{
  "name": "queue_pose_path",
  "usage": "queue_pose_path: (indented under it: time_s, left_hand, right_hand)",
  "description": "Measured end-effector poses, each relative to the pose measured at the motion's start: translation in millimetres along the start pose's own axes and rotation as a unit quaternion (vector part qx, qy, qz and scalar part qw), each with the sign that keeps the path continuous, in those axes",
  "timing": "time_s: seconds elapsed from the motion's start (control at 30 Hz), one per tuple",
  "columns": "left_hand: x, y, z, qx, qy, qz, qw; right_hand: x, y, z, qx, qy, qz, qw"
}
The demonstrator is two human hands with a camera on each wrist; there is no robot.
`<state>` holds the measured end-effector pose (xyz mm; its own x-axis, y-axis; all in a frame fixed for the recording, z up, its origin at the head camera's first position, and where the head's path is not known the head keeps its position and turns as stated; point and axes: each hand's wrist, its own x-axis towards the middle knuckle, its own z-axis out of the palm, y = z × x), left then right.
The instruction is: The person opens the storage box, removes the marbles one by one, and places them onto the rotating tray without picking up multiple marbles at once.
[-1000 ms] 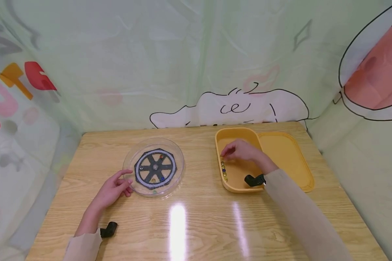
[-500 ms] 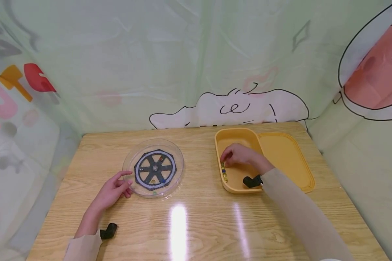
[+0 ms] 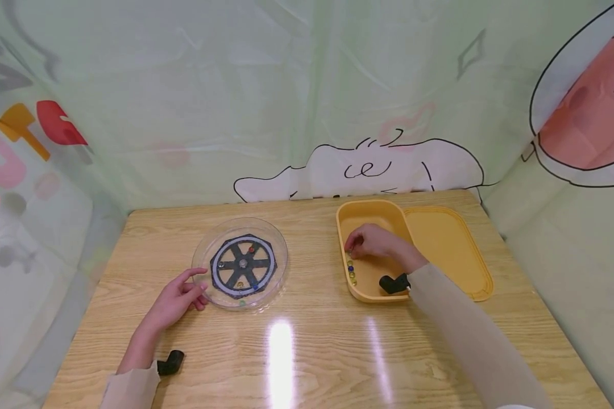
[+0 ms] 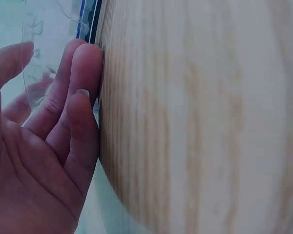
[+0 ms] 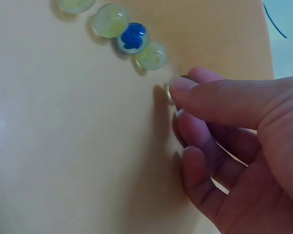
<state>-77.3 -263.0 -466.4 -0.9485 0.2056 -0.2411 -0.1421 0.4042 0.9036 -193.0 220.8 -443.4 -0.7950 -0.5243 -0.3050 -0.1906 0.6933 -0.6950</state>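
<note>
In the head view my left hand [image 3: 176,301] rests against the near left rim of a clear round dish [image 3: 281,284], its fingers loosely extended. Inside the dish lies a black-and-white spoked disc [image 3: 243,263], with a red marble [image 3: 252,250], a blue marble [image 3: 255,286] and several others about it. My right hand [image 3: 373,241] reaches into an orange box [image 3: 381,292]. Its thumb and index finger pinch a marble [image 5: 169,92], mostly hidden behind the thumb. Beside it, yellowish marbles [image 5: 152,56] and a blue swirled marble [image 5: 133,38] sit in a row along the box wall.
An orange lid [image 3: 447,250] lies flat on the wooden table [image 3: 322,352], against the right side of the box. A printed curtain [image 3: 210,113] stands behind the table's far edge. Black wrist cameras [image 3: 396,284] stick out from both sleeves.
My right hand has moved down slightly to the far end of the marble row and closed its fingertips on a marble. The left hand stays at the dish. The red marble has shifted slightly.
</note>
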Motion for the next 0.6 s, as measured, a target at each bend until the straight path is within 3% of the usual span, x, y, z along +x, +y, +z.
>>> queue_pose_path:
  time_s: [0.3,0.6]
  left_hand:
    - [0.6,-7.7,-1.0,0.005,0.004,-0.006,1.0]
    - [2.3,-7.2,-1.0,0.01,0.005,0.006,0.9999]
  right_hand:
    - [-7,-3,-5.9,0.011,0.047,-0.004,0.999]
    - [-17,-37,-19.6,-0.004,0.132,-0.043,0.99]
